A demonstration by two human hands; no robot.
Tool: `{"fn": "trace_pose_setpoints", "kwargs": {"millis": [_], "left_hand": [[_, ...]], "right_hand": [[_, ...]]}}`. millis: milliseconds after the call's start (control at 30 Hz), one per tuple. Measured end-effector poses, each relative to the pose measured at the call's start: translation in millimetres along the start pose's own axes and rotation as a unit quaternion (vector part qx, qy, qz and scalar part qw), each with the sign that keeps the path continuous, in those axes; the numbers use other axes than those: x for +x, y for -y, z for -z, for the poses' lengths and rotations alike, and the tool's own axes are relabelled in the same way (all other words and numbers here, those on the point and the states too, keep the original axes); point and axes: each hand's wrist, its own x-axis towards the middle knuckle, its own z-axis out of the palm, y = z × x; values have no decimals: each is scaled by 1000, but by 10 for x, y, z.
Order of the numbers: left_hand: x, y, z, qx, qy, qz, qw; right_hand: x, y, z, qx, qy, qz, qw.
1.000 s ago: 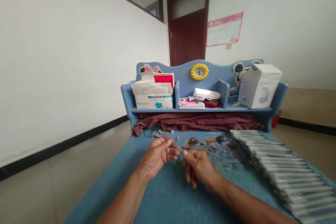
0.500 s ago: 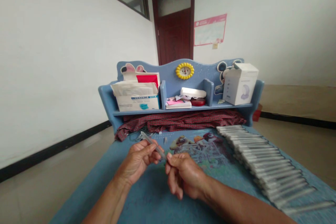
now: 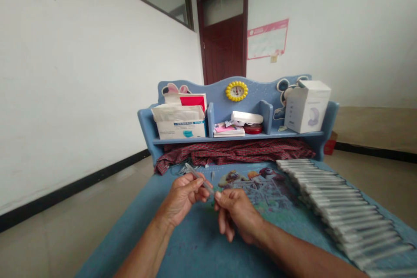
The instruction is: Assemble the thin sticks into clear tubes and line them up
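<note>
Between the thumb and fingers of my left hand (image 3: 187,193) is a slim translucent pen barrel (image 3: 196,174), tilted with its far end up and to the left. Its lower end reaches the pinched thumb and forefinger of my right hand (image 3: 239,213); any small part inside that pinch is hidden. My right hand's other fingers curl loosely below. To the right lies a long stack of similar clear pens (image 3: 339,208) with dark ends, side by side. A small grey piece (image 3: 213,175) rests on the table just beyond my hands.
The blue table (image 3: 192,247) carries a printed cartoon picture. At its back, red checked cloth (image 3: 234,152) lies under a blue shelf (image 3: 267,134). The shelf holds a mask box (image 3: 180,129), a red round tin (image 3: 253,129) and a white carton (image 3: 306,106).
The whole view has shifted slightly, so things appear farther right. Both hands keep nearly the same hold on the pen barrel.
</note>
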Motion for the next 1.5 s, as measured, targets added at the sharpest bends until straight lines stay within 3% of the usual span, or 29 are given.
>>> {"fn": "trace_pose_setpoints", "kwargs": {"millis": [267, 467, 667, 833, 933, 1167, 1500], "left_hand": [[-34, -47, 26, -16, 53, -28, 998], [-51, -89, 1, -25, 58, -32, 998], [-2, -38, 13, -24, 38, -16, 999], [30, 7, 16, -5, 38, -11, 999], [36, 16, 16, 12, 41, -8, 999], [53, 68, 5, 45, 43, 5, 998], [48, 129, 43, 57, 49, 17, 997]], "right_hand": [[2, -13, -45, 115, 50, -25, 992], [1, 7, -47, 124, 69, -30, 989], [54, 26, 23, 56, 51, -28, 997], [100, 38, 117, -65, -32, 20, 997], [109, 56, 143, -152, -51, 15, 987], [90, 53, 162, -265, -27, 9, 964], [65, -1, 148, -287, -1, -5, 958]]}}
